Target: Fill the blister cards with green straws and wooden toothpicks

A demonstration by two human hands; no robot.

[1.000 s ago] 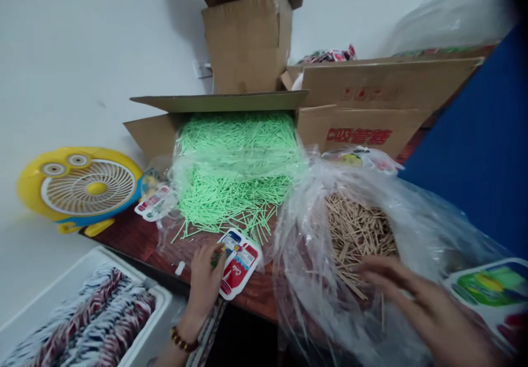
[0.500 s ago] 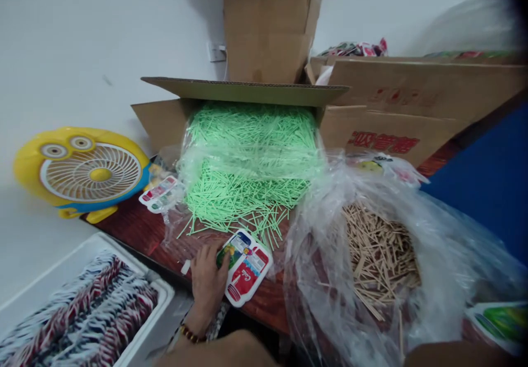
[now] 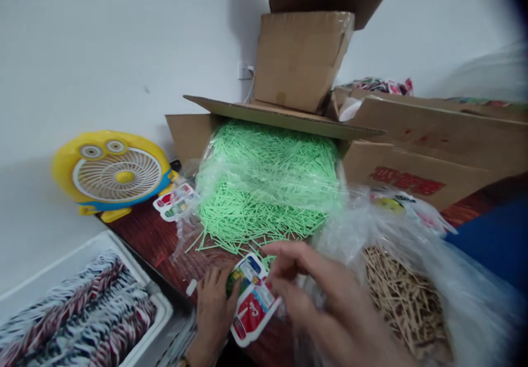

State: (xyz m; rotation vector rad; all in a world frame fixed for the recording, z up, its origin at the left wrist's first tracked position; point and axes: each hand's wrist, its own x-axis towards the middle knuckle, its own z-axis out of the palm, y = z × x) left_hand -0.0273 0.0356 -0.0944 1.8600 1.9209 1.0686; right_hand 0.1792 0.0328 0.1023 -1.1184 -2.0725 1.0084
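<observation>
My left hand (image 3: 216,301) grips the left edge of a cola-printed candy packet (image 3: 252,309), its thumb lying over the front. The packet is white-edged, with red and green parts, and sits near the table's front edge. Close to the packet's right side is my right hand (image 3: 330,295), blurred, with thumb and forefinger drawn together; anything between them is too small to make out. Just beyond the packet, thin green sticks (image 3: 264,213) spill from a clear plastic bag inside an opened carton. Brown sticks (image 3: 406,301) lie in another clear bag, partly behind my right hand.
A yellow toy-shaped fan (image 3: 119,177) stands at the left, near another packet (image 3: 176,202). Below it, a white foam box (image 3: 163,306) holds rows of packets. Cardboard boxes (image 3: 301,59) are stacked behind, and a printed carton (image 3: 412,174) stands at the right.
My right hand has come in from the lower right to the packet's right side. My left hand keeps its hold on the packet. The camera view has shifted, moving the scene right and down.
</observation>
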